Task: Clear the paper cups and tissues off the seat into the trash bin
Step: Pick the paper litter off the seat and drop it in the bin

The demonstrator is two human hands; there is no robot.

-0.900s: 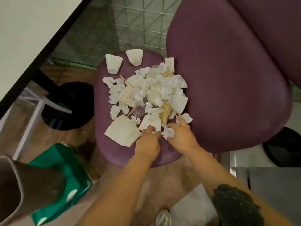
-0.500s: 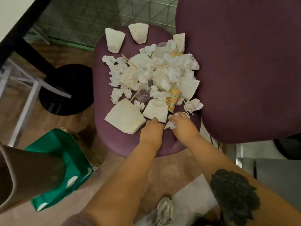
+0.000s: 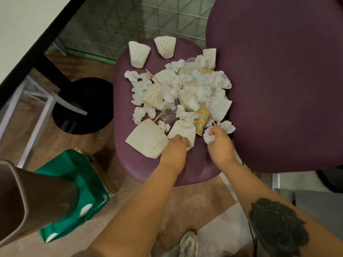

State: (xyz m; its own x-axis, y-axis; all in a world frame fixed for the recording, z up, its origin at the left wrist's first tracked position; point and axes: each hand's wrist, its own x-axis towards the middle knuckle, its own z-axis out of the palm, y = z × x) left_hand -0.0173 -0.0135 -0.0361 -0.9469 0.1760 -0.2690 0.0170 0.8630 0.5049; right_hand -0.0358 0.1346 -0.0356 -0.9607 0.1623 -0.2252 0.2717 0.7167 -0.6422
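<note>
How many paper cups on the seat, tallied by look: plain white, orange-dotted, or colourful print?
Cups that can be told apart in the pile; tissues may hide more.
Plain white cups: 4, e.g.
Orange-dotted cups: 3, e.g.
Colourful print cups: 2, e.g.
Total: 9

Cups and tissues [image 3: 185, 89] are being kept piled on the seat [image 3: 137, 164], with the bin [image 3: 27, 201] standing at its left.
</note>
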